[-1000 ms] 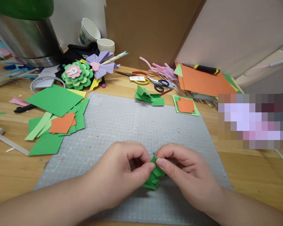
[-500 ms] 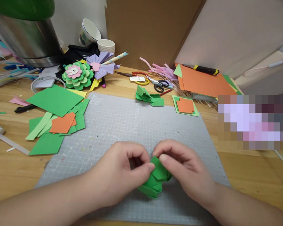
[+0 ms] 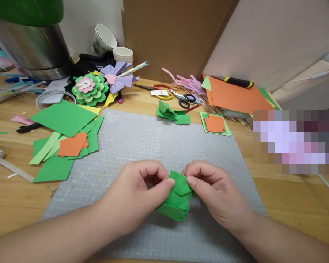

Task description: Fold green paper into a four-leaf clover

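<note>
Between my two hands a folded green paper piece (image 3: 177, 199) is held above the grey cutting mat (image 3: 142, 146). My left hand (image 3: 146, 195) pinches its left side, thumb on top and fingers curled behind. At the upper right edge, my right hand (image 3: 216, 193) pinches the paper between thumb and fingers. A flap with a pointed lower edge lies over the upper part of the piece, and the lower end has creased layers. The fingers beneath the paper are partly hidden. Another folded green paper piece (image 3: 172, 114) rests at the mat's far edge.
Green and orange paper sheets (image 3: 63, 117) overlap at the left. Scissors (image 3: 185, 100) lie at the back beside pink strips (image 3: 190, 84). Small paper squares (image 3: 215, 123) sit at the mat's far right, before orange sheets (image 3: 238, 95) topped by a utility knife (image 3: 239, 82). A paper flower (image 3: 90, 88) stands back left.
Both hands have raised the folded green paper slightly. Its upper flap now faces me more openly, and my right fingers have shifted to its upper right edge.
</note>
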{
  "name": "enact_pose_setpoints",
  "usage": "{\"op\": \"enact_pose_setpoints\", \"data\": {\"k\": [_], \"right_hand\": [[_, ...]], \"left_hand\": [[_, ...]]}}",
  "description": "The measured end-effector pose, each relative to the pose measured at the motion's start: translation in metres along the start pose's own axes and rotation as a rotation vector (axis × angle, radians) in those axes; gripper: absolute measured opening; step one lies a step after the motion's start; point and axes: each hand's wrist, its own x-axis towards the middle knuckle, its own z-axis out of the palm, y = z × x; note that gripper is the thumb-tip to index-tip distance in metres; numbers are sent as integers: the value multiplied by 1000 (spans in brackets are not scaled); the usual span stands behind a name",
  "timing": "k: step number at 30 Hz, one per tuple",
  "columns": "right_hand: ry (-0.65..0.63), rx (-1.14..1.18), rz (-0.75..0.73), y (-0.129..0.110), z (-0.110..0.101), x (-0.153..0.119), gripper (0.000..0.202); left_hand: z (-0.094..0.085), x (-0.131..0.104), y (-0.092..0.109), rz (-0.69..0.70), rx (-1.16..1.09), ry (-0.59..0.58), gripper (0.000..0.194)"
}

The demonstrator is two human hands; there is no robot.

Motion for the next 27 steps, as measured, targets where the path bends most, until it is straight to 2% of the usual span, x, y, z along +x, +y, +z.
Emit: {"op": "enact_pose_setpoints", "data": {"k": [5,9,12,20,27], "right_hand": [[-53,45,14,0,-2,-2,17],[-130,-65,18,-4,-1,-2,10],[-143,-127,40,-5,3,-2,19],[-174,101,210,-4,-2,2,31],[-217,230,274,2,-7,6,26]], "left_hand": [[1,1,0,-34,-35,-25,19],[1,1,-2,-53,21,-42,18],[3,1,-2,-52,19,-38,18],[1,1,1,-58,46,-61,18],[1,1,0,-145,-23,-141,17]]}}
